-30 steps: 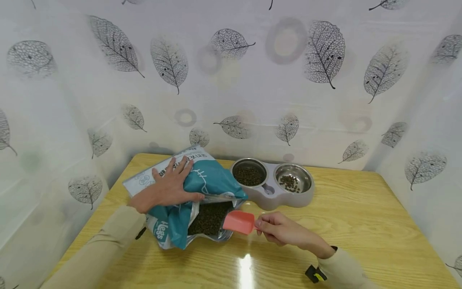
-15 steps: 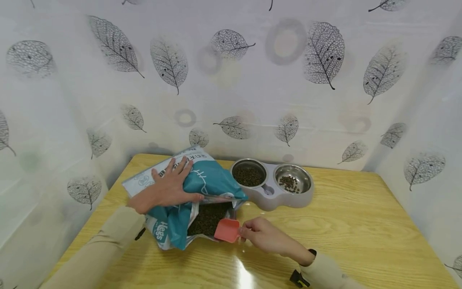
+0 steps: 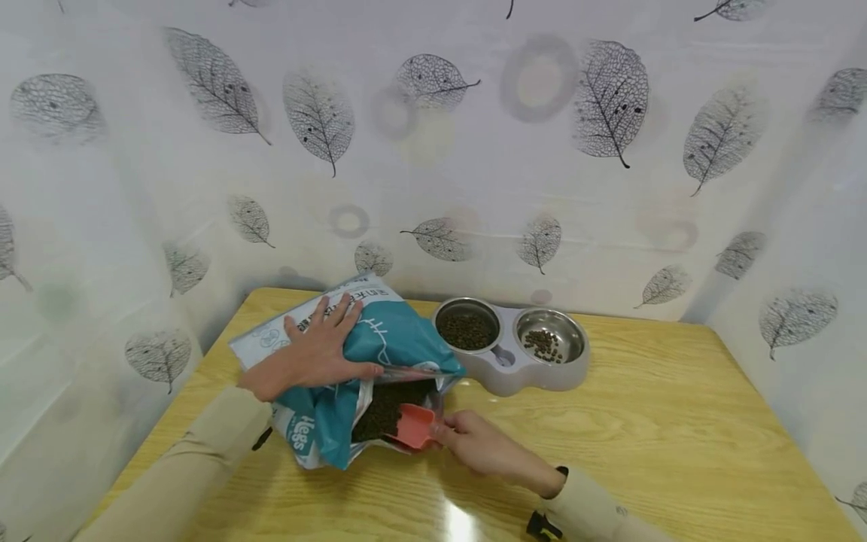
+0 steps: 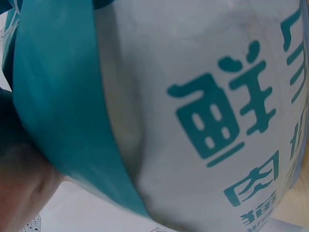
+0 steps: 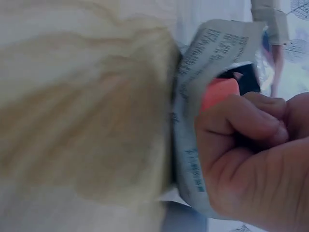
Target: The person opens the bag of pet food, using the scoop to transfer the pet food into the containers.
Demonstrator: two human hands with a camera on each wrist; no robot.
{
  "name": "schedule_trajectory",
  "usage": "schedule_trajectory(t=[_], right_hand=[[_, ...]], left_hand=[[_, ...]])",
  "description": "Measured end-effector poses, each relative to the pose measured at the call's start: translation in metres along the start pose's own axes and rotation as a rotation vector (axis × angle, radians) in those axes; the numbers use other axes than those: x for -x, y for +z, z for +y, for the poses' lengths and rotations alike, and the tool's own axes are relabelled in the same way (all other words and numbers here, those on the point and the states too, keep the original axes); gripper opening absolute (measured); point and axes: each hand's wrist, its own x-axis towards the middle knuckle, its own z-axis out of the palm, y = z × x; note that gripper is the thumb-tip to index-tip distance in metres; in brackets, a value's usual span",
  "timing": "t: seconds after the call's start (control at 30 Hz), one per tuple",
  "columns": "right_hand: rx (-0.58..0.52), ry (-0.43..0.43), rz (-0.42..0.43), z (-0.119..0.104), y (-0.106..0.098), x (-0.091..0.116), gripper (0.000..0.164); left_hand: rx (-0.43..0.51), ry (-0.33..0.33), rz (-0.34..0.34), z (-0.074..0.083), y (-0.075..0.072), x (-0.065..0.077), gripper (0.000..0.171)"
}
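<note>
Left hand (image 3: 317, 355) spread flat on bag (image 3: 400, 327), likely steadying it. Right hand (image 3: 482, 449) pinches scoop (image 3: 415, 427) by handle, blade in bag mouth, presumably angled to reach kibble (image 3: 379, 414). Surface (image 3: 664, 429) carries one bag, one stand (image 3: 515, 379), two bowls (image 3: 573, 345), both holding kibble; one scoop.

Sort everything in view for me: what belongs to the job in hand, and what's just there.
Part of the job:
bag, under the left hand
kibble, in the open bag
scoop, in the right hand
bowls, probably, since both hold kibble

Just there:
table
leaf-print sheet behind it
</note>
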Motion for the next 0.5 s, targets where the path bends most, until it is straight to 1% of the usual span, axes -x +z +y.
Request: schedule_trajectory(t=[0.1,0.17,0.3,0.5], right_hand=[[-0.005,-0.028,-0.011,0.0024,0.0043,-0.0021,0.038],[-0.029,-0.026,-0.025,0.0027,0.0063,-0.0025,0.038],[-0.091,-0.002,-0.046,0.0049,0.0077,-0.0034,0.039],[-0.178,0.03,-0.08,0.0105,0.0039,-0.0009,0.043]], left_hand=[[-0.002,-0.002,0.0,-0.0006,-0.0001,0.0001,0.122],[-0.002,-0.002,0.001,-0.0002,0.0,0.0,0.122],[-0.004,-0.005,0.002,-0.0005,0.0008,-0.0002,0.122],[0.001,0.005,0.003,-0.0012,0.0006,-0.0005,0.121]])
